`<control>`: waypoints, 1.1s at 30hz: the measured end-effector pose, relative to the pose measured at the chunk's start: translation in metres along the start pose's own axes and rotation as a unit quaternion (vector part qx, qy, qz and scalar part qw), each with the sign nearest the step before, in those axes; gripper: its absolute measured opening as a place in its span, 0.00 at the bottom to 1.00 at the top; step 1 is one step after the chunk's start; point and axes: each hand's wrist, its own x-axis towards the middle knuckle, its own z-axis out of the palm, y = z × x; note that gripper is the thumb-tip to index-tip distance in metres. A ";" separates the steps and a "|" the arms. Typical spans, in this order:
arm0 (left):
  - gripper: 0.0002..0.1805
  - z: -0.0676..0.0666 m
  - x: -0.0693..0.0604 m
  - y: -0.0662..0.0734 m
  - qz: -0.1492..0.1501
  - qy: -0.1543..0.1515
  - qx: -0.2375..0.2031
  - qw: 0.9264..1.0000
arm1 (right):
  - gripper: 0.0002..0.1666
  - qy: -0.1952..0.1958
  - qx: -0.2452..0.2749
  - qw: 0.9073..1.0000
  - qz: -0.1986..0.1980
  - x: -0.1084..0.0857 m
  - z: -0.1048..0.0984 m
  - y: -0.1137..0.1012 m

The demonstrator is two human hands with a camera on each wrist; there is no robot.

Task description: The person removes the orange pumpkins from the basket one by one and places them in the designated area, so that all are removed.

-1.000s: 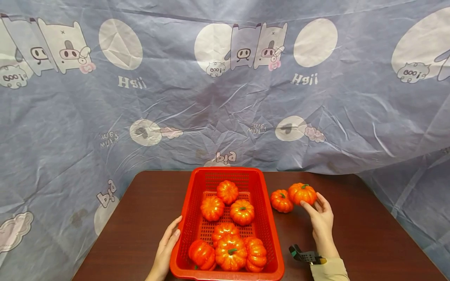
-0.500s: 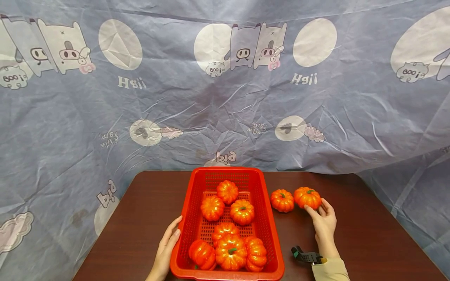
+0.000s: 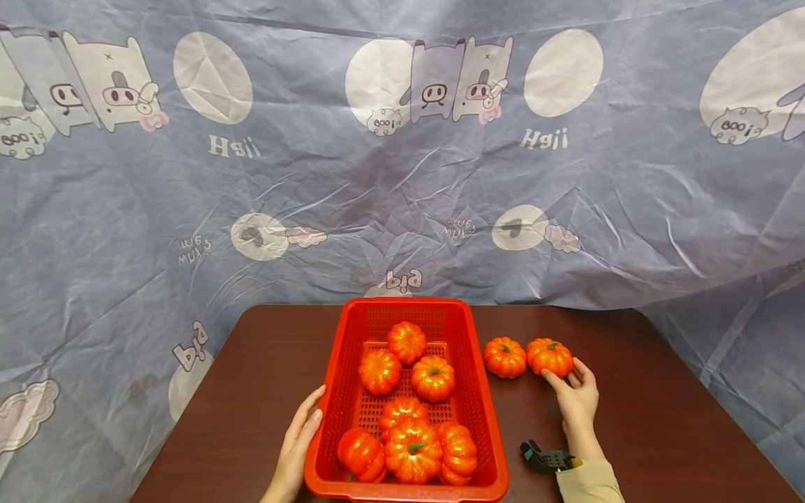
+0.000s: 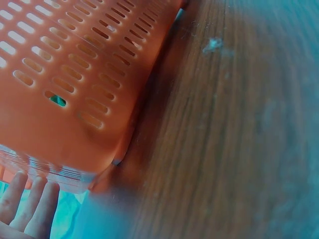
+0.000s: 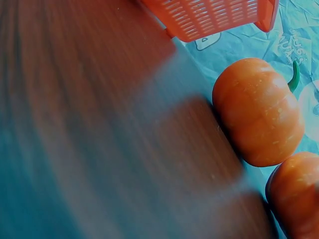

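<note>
A red plastic basket (image 3: pixel 479 391) holds several small orange pumpkins (image 3: pixel 413 450) with green stems. My left hand (image 3: pixel 295 440) rests along the basket's left side; in the left wrist view its fingers (image 4: pixel 42 209) lie straight against the wall. Right of the basket, my right hand (image 3: pixel 578 402) holds a pumpkin (image 3: pixel 550 357) at the table, thumb on the near side and fingers on the right. Another pumpkin (image 3: pixel 504 358) stands just left of it. The right wrist view shows both, the held pumpkin (image 5: pixel 296 199) cut off by the frame and my hand out of sight.
The dark brown table (image 3: pixel 251 391) runs back to a grey-blue printed cloth (image 3: pixel 402 175) hanging behind it. A black strapped device (image 3: pixel 544 457) sits at my right wrist. The basket's slotted wall (image 4: pixel 75 74) fills much of the left wrist view.
My right hand has moved the pumpkin slightly right and down onto the table, apart from its neighbour. The left hand and the basket have stayed in place.
</note>
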 end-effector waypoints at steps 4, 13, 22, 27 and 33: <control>0.24 0.001 0.000 0.001 -0.002 0.002 0.002 1.000 | 0.47 -0.002 -0.025 1.000 -0.006 0.000 0.000 0.002; 0.24 0.001 0.000 0.000 0.003 -0.001 -0.003 1.000 | 0.45 -0.006 -0.029 0.999 -0.015 -0.004 -0.002 -0.004; 0.24 0.000 0.000 -0.001 0.013 -0.008 -0.005 1.000 | 0.40 0.034 -0.007 0.998 -0.044 -0.009 -0.001 -0.027; 0.24 0.000 0.000 -0.001 0.011 -0.009 -0.004 1.000 | 0.40 0.017 0.005 0.998 -0.054 -0.016 0.001 -0.046; 0.24 0.000 0.000 0.000 0.007 -0.006 0.002 1.000 | 0.40 -0.003 0.038 0.998 -0.054 -0.022 0.005 -0.067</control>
